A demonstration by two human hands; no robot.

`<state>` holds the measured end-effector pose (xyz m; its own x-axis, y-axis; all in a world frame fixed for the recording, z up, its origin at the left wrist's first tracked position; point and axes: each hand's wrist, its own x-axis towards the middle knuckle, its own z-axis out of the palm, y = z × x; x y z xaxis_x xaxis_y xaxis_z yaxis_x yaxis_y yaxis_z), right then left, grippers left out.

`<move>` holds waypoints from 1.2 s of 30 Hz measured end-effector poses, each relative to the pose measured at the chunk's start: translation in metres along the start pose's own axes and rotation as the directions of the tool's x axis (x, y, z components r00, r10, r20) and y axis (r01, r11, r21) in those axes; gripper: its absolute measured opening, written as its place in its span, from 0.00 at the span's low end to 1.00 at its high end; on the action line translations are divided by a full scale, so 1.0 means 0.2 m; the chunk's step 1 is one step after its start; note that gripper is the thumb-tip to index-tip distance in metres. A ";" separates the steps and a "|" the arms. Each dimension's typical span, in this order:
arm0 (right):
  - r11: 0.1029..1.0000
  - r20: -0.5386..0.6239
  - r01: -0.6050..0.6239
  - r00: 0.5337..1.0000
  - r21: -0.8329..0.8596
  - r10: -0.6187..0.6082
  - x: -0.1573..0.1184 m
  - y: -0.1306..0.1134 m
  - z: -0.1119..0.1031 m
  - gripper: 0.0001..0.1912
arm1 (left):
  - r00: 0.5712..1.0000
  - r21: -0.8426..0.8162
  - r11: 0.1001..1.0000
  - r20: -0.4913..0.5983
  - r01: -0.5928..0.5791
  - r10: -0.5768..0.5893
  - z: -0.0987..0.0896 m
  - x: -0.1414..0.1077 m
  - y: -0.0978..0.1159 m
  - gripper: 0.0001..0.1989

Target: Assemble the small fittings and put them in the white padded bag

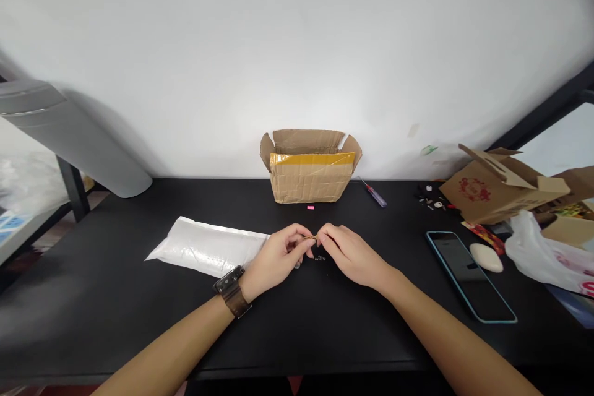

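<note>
- Grips: left hand (pixel 278 255) and right hand (pixel 351 253) meet above the table (pixel 116 322), both clamped from opposite sides on a small tan piece (pixel 314 237), too small to identify.
- Watch (pixel 231 291): brown strap, on the left wrist.
- Dark bits (pixel 320 258): a small scatter on the table, just below the hands.
- Phone (pixel 468 275): blue-edged, lying right of the right hand, with a white oval bar (pixel 486 257) on its upper part.
- Mailer (pixel 206 246): white, flat, touching the left hand's side.
- Pink tag (pixel 310 207): just in front of the box.
- Box (pixel 310 182): cardboard, yellow-taped, flaps open, against the wall.
- Screwdriver (pixel 372 193): just right of the box.
- Carton (pixel 499 185): open, far right, beside a plastic bag (pixel 542 253).
</note>
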<state>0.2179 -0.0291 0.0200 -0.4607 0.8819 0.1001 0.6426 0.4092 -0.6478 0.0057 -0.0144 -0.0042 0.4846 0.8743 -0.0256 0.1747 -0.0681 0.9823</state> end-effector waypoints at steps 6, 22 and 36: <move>0.997 0.048 -0.013 0.999 0.070 0.010 0.00 0.02 -0.03 0.12 | 1.000 0.053 0.998 0.022 -0.021 0.020 0.00 -0.01 0.01 0.15; 0.940 0.131 -0.165 0.983 0.297 0.131 0.00 0.04 0.00 0.10 | 0.969 0.458 0.860 0.011 -0.224 0.246 -0.01 -0.03 0.00 0.14; 0.934 0.197 -0.156 0.976 0.322 0.096 -0.02 0.01 -0.03 0.12 | 0.914 0.635 0.674 0.139 -0.378 0.381 -0.01 -0.06 0.02 0.14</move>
<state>0.2250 -0.0296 0.0222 -0.5085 0.8536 -0.1128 0.4748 0.1687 -0.8638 -0.0013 -0.0234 0.0001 0.6288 0.7063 0.3252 0.4788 -0.6812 0.5539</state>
